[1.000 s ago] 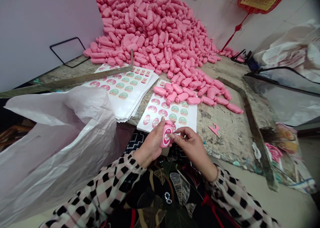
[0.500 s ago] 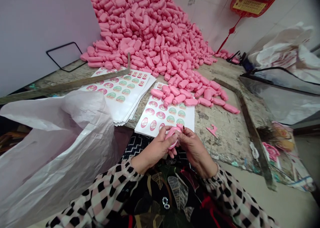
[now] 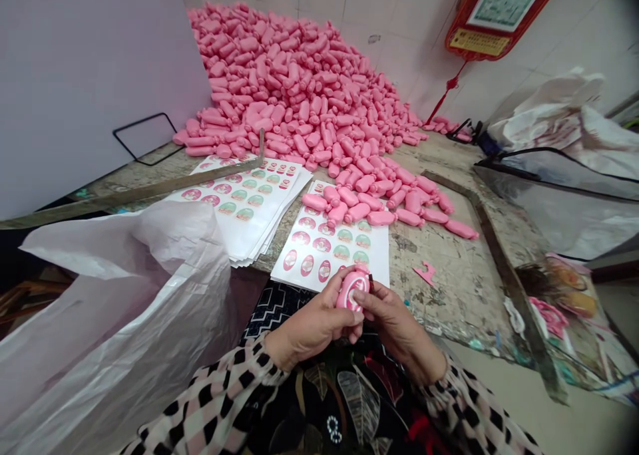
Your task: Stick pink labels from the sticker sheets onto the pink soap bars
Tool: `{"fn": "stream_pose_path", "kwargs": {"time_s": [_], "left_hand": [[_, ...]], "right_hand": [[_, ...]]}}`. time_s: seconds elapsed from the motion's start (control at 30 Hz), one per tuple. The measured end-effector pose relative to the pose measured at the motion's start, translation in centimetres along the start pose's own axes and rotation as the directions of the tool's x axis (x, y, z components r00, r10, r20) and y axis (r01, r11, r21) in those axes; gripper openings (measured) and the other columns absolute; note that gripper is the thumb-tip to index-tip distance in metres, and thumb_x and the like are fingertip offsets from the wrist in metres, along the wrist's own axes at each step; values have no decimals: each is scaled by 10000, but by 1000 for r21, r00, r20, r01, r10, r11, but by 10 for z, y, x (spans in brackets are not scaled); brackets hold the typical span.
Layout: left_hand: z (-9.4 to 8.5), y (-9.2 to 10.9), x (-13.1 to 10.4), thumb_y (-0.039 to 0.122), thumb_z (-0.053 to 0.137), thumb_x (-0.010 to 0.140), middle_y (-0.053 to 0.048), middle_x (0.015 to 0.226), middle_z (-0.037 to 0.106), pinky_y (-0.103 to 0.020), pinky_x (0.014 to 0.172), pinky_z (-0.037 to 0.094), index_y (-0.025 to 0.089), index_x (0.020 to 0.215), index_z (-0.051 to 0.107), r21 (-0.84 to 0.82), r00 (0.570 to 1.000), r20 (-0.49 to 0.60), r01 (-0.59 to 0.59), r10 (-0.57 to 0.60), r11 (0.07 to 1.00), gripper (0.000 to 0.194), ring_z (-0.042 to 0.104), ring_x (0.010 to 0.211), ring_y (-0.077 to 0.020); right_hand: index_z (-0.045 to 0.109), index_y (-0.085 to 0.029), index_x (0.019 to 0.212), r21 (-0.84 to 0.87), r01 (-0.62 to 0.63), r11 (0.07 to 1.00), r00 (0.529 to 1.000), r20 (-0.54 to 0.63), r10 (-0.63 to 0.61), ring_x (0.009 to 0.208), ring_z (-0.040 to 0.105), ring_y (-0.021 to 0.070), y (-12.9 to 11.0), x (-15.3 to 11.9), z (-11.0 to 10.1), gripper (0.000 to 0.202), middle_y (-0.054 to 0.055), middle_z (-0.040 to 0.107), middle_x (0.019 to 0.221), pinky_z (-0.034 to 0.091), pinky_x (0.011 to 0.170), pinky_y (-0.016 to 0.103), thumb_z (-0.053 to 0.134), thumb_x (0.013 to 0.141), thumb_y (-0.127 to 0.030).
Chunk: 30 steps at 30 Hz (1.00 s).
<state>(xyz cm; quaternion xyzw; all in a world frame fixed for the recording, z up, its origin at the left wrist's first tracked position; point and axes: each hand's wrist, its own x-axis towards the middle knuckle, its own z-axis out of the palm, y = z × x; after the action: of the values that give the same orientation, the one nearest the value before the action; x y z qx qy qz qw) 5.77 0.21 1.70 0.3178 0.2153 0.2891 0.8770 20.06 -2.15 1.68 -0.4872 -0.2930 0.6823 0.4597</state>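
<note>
The left hand (image 3: 317,323) curls around a rounded pink plastic bottle (image 3: 344,297); the right hand (image 3: 397,320) grips it, thumb against its magenta-and-white label (image 3: 355,289).

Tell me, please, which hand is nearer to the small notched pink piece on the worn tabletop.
Right: the right hand is left of the small notched pink piece and closer to the body; the left hand is farther left.

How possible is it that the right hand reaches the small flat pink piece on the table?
Probably yes: nothing visible stands between the right hand and the pink piece, though this hand is touching the pink bottle.
</note>
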Motion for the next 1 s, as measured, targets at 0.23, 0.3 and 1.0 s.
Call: {"fn": "stream_pose_path", "kwargs": {"time_s": [0.23,0.3,1.0], "left_hand": [[6,-19,8,91,555,703,-3,774,557,-261,543,468,282,1401,54,305,994,-9,108,-111,946,880,556,537,-100],[6,-24,8,100,535,717,-7,772,563,-251,533,464,261,1413,20,429,992,-19,123,-128,895,881,547,524,-93],[-5,-32,15,163,451,728,5,787,528,-249,531,454,168,1209,470,525,990,-53,138,-130,840,481,508,551,-76]], "right_hand": [[564,-189,840,-78,-5,997,999,-43,2,400,504,118,6,-17,-13,273,-12,606,596,414,422,253,704,664,-344],[578,-193,832,-146,65,987,981,-171,-90,505,542,125,1,-25,-30,267,-10,616,650,444,522,263,721,646,-320],[645,-170,763,-897,-206,392,969,-130,212,780,604,211,27,-75,-161,280,55,662,777,441,711,293,530,762,-425]]}}
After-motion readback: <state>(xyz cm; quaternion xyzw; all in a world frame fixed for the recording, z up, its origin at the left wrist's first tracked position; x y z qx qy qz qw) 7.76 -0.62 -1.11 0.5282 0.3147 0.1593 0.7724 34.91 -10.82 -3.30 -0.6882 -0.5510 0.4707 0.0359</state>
